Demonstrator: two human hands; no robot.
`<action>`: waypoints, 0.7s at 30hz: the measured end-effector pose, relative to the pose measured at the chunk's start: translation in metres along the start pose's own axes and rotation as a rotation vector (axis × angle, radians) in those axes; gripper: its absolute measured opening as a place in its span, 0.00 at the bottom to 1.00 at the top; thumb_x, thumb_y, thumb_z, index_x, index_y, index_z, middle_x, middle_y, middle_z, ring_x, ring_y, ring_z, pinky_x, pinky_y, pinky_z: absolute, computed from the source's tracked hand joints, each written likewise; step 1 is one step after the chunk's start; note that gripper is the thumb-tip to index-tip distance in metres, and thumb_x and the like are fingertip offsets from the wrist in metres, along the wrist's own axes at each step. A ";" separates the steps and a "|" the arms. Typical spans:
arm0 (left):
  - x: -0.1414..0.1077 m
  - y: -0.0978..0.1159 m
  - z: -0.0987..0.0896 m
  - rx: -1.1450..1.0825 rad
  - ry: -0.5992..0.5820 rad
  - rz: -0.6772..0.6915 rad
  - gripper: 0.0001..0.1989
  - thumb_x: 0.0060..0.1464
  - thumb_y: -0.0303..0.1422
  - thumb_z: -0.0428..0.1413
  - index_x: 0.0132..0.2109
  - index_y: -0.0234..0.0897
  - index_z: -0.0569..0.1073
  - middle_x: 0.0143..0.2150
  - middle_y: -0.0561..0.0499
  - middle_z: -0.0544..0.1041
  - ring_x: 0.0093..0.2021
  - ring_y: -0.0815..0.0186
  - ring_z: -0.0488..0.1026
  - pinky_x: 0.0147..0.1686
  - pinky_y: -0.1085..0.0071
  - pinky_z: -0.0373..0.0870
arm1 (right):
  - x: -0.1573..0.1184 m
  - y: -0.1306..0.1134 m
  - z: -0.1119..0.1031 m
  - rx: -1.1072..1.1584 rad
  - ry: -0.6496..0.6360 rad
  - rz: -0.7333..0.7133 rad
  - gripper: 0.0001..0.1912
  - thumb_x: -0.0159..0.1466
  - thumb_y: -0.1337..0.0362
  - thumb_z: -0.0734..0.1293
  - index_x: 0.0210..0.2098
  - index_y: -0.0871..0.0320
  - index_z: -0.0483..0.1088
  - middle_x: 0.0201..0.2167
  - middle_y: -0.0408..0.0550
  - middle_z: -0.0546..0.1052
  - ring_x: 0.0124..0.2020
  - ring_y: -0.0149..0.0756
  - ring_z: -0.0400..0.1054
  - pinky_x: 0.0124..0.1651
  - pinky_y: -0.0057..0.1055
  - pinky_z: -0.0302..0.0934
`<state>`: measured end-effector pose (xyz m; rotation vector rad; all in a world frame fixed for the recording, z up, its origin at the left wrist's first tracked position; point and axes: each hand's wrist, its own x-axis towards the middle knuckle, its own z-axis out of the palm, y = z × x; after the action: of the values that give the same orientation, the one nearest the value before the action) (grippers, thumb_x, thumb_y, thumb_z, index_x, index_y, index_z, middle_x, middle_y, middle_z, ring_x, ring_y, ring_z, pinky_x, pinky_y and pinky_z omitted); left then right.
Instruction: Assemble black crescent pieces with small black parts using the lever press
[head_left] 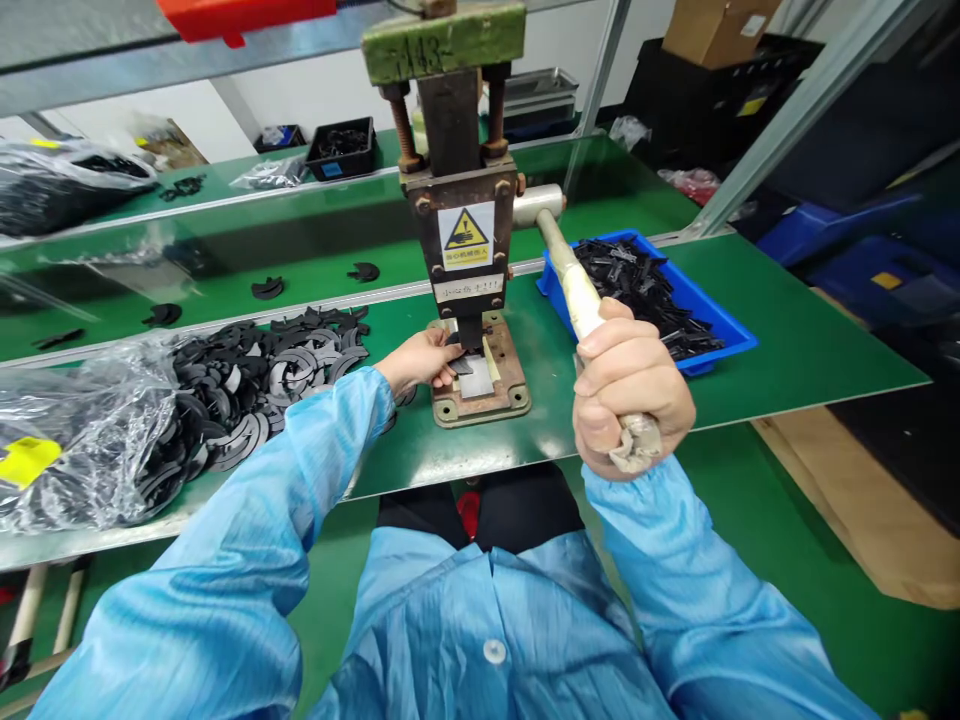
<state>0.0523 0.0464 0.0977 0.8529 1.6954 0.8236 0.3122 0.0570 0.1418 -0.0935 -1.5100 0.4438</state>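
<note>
A hand press (459, 180) with a green top stands on the bench, a yellow warning label on its front. My right hand (634, 390) is wrapped round the taped handle of its lever (571, 270). Between the fingers of my left hand (421, 361) is a dark curved plastic piece (460, 367), held on the press base (510, 370) just under the ram (471, 332). The fingers and the ram hide part of this piece. A light metal plate (475, 380) lies on the base beside it.
Many loose black curved pieces (292, 372) spill from a clear plastic bag (75, 440) at the left. At the right, a blue tray (720, 335) holds small black parts. A black bin (343, 150) stands behind, and a metal post (802, 120) slants up at the right.
</note>
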 end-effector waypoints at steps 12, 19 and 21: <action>-0.016 -0.004 0.010 -0.050 0.046 0.024 0.15 0.66 0.41 0.67 0.42 0.39 0.70 0.23 0.53 0.76 0.19 0.67 0.75 0.21 0.75 0.70 | 0.002 -0.001 -0.002 -0.008 -0.027 0.000 0.11 0.63 0.57 0.75 0.29 0.49 0.70 0.27 0.38 0.75 0.41 0.40 0.77 0.71 0.63 0.68; -0.035 -0.017 -0.055 -0.079 0.025 0.405 0.20 0.61 0.49 0.67 0.47 0.37 0.77 0.39 0.46 0.82 0.32 0.66 0.79 0.29 0.73 0.73 | 0.002 0.003 -0.002 0.038 -0.040 -0.068 0.11 0.63 0.59 0.75 0.30 0.51 0.70 0.28 0.40 0.76 0.43 0.40 0.76 0.68 0.61 0.70; -0.038 -0.027 -0.087 0.126 0.173 0.440 0.20 0.60 0.49 0.67 0.48 0.38 0.79 0.40 0.47 0.82 0.35 0.65 0.78 0.31 0.72 0.71 | 0.003 0.004 0.000 0.039 -0.011 -0.073 0.12 0.63 0.59 0.75 0.29 0.52 0.69 0.27 0.40 0.75 0.42 0.39 0.76 0.67 0.60 0.70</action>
<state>-0.0265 -0.0099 0.1140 1.3016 1.7483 1.1184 0.3108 0.0615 0.1429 -0.0052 -1.5095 0.4151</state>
